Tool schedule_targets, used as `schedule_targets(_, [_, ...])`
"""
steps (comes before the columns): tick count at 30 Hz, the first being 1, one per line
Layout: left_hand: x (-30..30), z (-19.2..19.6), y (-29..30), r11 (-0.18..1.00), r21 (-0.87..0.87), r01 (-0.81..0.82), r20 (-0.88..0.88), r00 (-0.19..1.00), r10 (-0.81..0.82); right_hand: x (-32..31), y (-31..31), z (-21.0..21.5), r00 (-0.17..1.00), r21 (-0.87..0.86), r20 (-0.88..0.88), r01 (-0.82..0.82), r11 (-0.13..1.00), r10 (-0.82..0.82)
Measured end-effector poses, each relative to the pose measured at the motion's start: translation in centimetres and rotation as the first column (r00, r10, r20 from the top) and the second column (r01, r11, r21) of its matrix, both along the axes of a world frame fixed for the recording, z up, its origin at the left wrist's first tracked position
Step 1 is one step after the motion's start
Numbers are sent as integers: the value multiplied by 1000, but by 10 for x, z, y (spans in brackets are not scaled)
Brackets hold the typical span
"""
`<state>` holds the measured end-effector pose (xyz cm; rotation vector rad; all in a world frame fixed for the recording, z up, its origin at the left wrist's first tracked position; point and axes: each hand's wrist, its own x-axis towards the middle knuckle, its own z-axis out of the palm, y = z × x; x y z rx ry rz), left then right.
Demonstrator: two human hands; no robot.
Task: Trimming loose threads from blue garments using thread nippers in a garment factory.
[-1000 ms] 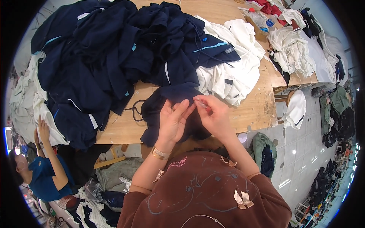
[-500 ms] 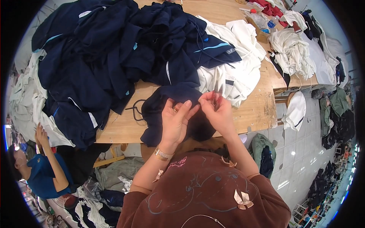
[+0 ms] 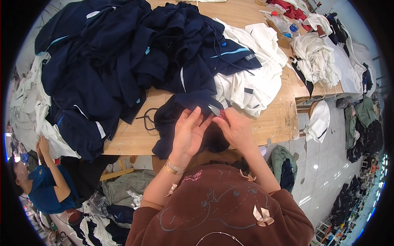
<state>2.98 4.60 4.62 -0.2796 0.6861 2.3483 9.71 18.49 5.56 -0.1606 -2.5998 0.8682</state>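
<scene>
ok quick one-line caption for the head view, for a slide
Both hands, left hand and right hand, work a dark navy garment with a small snipping tool at a wooden table piled with clothes.

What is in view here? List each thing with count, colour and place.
navy garment: one, dark blue, table's near edge, under both hands
small tool: one, silver with red, at right fingertips
navy pile: one heap, dark blue, table's left and centre
white pile: one heap, white, right of navy pile
table: one, bare wood
co-worker: one, blue shirt, lower left
left hand: on garment, gold bracelet
right hand: pinching tool
</scene>
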Motion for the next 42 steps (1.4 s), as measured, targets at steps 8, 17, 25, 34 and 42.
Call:
schedule_targets(8, [3, 7, 2, 998, -62, 12, -30, 999, -14, -2, 0, 2, 1000, 89, 16, -2, 996, 1])
schedule_targets(17, [4, 1, 2, 998, -66, -23, -108, 994, 16, -4, 0, 3, 1000, 114, -9, -7, 993, 8])
schedule_targets(25, [5, 6, 1, 997, -67, -36, -143, 989, 26, -1, 5, -4, 998, 62, -56, 25, 998, -21])
schedule_targets(34, [5, 5, 1, 998, -33, -45, -111, 993, 42, -4, 0, 1, 998, 103, -55, -20, 994, 26])
schedule_targets(42, [7, 2, 2, 999, -20, -44, -131, 990, 41, -8, -3, 0, 998, 155, -70, 0, 988, 11])
